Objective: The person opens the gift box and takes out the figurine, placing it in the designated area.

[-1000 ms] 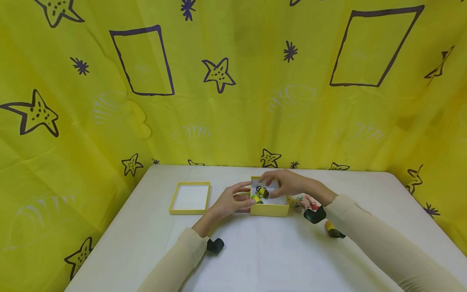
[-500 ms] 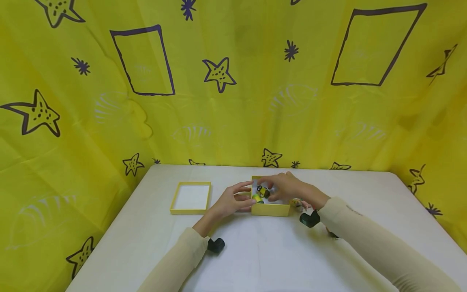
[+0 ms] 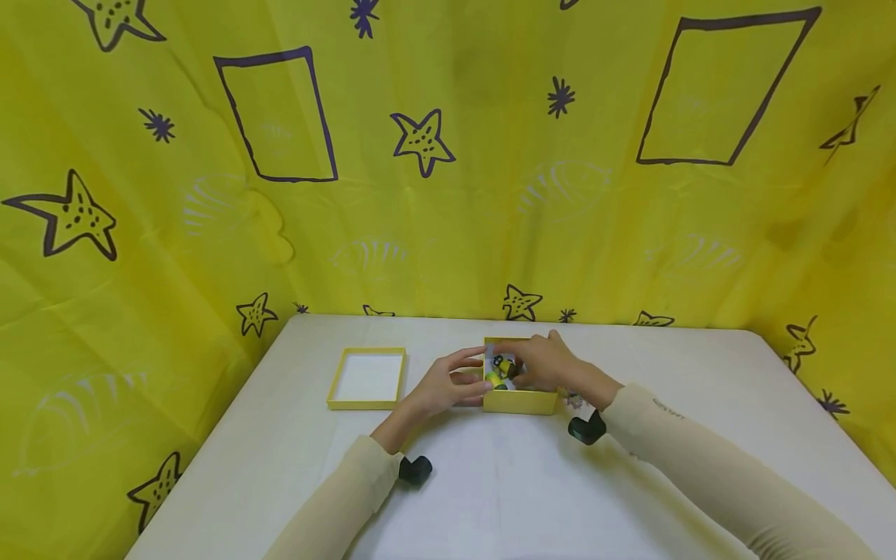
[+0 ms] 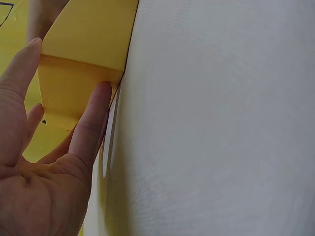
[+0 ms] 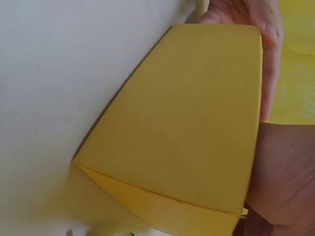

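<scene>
A yellow box (image 3: 519, 402) with a white inside stands on the table. Inside it lie a small yellow-and-black toy figure (image 3: 502, 364) with round goggles and a yellow-green toy (image 3: 495, 380). My left hand (image 3: 444, 386) rests against the box's left side. In the left wrist view its fairly straight fingers (image 4: 89, 120) touch the box wall, the thumb at the top edge. My right hand (image 3: 549, 362) reaches into the box from the right, its curled fingers and thumb around the goggled toy figure, partly covering it. The right wrist view shows mostly the box's outer wall (image 5: 187, 113); the fingertips are hidden.
A shallow yellow-rimmed lid (image 3: 365, 404), white inside, lies to the left on the white table (image 3: 448, 498). Part of a small multicoloured thing (image 3: 574, 399) shows right of the box, under my right wrist. A yellow patterned curtain (image 3: 448, 233) hangs behind the table.
My right hand has moved left and lower over the goggled toy figure, its fingers closing in. The right sleeve now hides the toys right of the box. The left hand stays against the box.
</scene>
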